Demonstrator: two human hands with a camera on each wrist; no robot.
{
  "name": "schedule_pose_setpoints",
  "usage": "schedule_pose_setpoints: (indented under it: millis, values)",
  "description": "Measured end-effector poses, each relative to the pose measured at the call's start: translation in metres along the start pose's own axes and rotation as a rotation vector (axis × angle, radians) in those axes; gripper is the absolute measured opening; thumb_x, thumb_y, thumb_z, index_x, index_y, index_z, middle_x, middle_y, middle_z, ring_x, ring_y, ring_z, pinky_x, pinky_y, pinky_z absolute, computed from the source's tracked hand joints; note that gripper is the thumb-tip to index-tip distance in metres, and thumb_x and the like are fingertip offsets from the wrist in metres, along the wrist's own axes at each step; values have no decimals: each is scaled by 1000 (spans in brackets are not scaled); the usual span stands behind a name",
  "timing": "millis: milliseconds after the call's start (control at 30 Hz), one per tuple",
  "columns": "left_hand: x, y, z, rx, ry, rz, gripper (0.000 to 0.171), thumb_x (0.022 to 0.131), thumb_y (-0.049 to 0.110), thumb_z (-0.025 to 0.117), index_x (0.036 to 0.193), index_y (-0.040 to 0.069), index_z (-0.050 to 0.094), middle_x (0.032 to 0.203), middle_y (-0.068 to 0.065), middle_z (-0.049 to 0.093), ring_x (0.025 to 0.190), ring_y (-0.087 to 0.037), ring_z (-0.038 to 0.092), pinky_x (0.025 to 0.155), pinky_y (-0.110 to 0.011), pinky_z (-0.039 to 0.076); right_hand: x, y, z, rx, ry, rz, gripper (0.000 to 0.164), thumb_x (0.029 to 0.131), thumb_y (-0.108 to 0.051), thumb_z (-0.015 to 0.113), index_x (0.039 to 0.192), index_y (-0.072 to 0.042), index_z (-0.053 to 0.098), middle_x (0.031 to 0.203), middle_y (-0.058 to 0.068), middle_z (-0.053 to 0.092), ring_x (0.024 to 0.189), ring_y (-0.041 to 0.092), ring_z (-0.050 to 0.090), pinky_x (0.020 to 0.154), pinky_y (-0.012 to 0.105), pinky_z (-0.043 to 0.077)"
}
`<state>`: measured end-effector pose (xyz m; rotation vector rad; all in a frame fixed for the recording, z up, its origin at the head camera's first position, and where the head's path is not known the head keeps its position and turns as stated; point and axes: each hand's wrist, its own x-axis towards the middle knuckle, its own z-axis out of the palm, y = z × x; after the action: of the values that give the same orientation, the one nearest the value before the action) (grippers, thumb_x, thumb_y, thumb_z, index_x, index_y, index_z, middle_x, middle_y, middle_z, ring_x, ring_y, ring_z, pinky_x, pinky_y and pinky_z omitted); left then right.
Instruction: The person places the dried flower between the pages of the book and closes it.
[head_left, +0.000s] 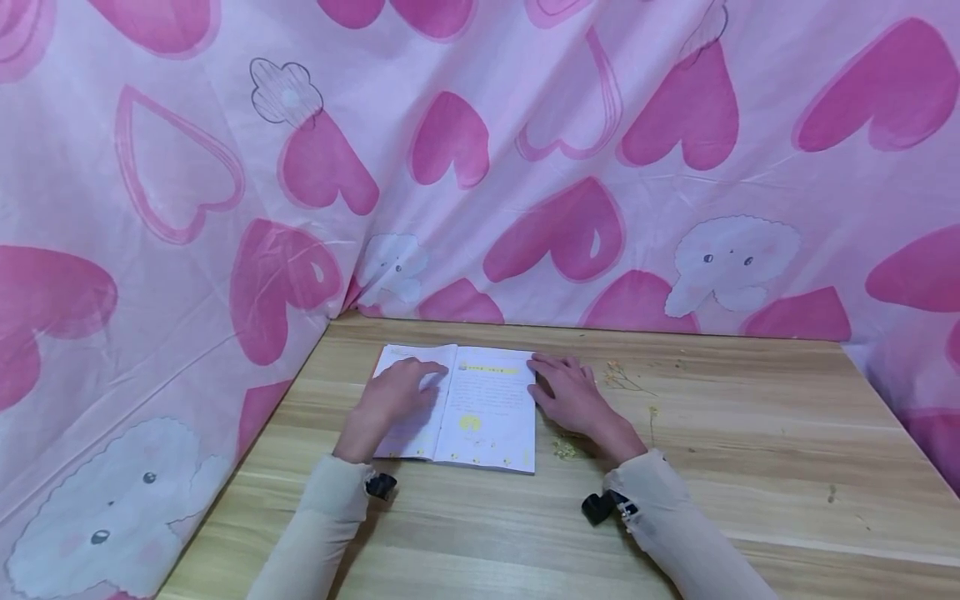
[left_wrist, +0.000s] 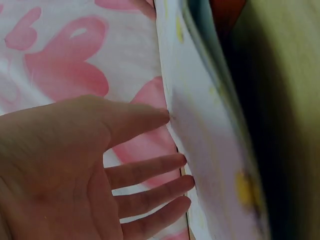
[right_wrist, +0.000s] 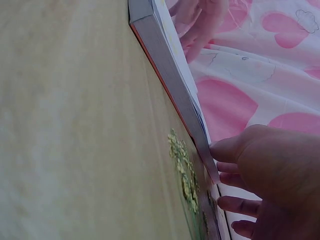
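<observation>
An open book lies on the wooden table, its white pages printed with text and small yellow pictures. My left hand rests on the left page, fingertips near the centre fold. In the left wrist view, the thumb and fingers of that hand are stretched out and touch the page surface. At the upper right edge of the book is my right hand, its fingertips touching the page border. The right wrist view shows this hand with its thumb against the edge of the thick page block, fingers loosely extended.
Sprigs of small dried yellow flowers lie right of the book, under the right wrist; another thin sprig lies farther right. A pink cloth with hearts hangs behind and left of the table. Both wrists wear black cameras.
</observation>
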<state>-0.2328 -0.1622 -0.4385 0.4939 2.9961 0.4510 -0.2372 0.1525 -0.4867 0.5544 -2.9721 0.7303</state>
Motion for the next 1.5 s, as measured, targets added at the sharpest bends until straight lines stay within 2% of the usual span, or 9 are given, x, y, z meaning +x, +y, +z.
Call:
schedule_pose_setpoints:
  millis: [133, 267, 367, 533, 733, 933, 1167, 1500]
  values:
    - [-2, 6, 3, 22, -3, -41, 47, 101, 40, 76, 143, 20, 69, 131, -10, 73, 121, -32, 69, 101, -52, 57, 0, 0, 0, 3, 3, -7, 53, 109, -30, 65, 157, -10, 57, 168, 11, 50, 147, 44, 46, 103, 56, 37]
    - [-2, 10, 6, 78, -10, -55, 59, 97, 48, 79, 147, 19, 65, 131, -14, 70, 116, -36, 69, 95, -55, 58, -1, 0, -1, 11, -1, -8, 53, 109, -31, 65, 158, -12, 57, 169, 11, 49, 148, 43, 45, 104, 56, 37]
    - [-1, 11, 8, 99, -10, -71, 63, 96, 50, 79, 149, 20, 63, 135, -15, 68, 116, -37, 68, 94, -57, 58, -1, 0, -1, 18, -4, -15, 52, 110, -31, 64, 158, -13, 57, 169, 10, 48, 147, 42, 46, 105, 55, 37]
    - [-2, 10, 8, 82, -3, -85, 66, 95, 52, 80, 151, 21, 61, 137, -16, 64, 118, -38, 64, 95, -57, 57, -1, 5, -4, 41, 23, -33, 52, 109, -29, 65, 158, -14, 57, 167, 12, 51, 149, 42, 46, 109, 59, 38]
    - [-3, 6, 8, 70, 14, -65, 68, 94, 53, 80, 151, 21, 61, 137, -17, 63, 121, -41, 62, 98, -58, 56, -1, 19, -16, 45, 57, 7, 49, 109, -27, 65, 156, -15, 58, 161, 10, 58, 149, 41, 47, 120, 66, 33]
    - [-1, 4, 8, 69, 3, -58, 69, 94, 54, 80, 150, 20, 61, 136, -18, 62, 121, -41, 61, 97, -58, 56, -4, 36, -30, 44, 75, 56, 44, 108, -23, 65, 151, -12, 63, 156, 13, 62, 144, 41, 50, 117, 64, 33]
    - [1, 2, 8, 59, 3, -77, 71, 92, 57, 80, 151, 22, 60, 138, -18, 59, 122, -43, 61, 88, -61, 58, -12, 57, -40, 34, 81, 104, 42, 109, -21, 63, 149, -11, 64, 155, 15, 62, 147, 43, 47, 120, 65, 28]
    - [4, -1, 11, 66, -12, -88, 73, 92, 59, 79, 153, 24, 58, 141, -18, 58, 124, -43, 59, 88, -60, 58, -24, 75, -52, 36, 90, 132, 38, 108, -18, 65, 145, -9, 67, 149, 18, 65, 146, 46, 49, 120, 68, 30]
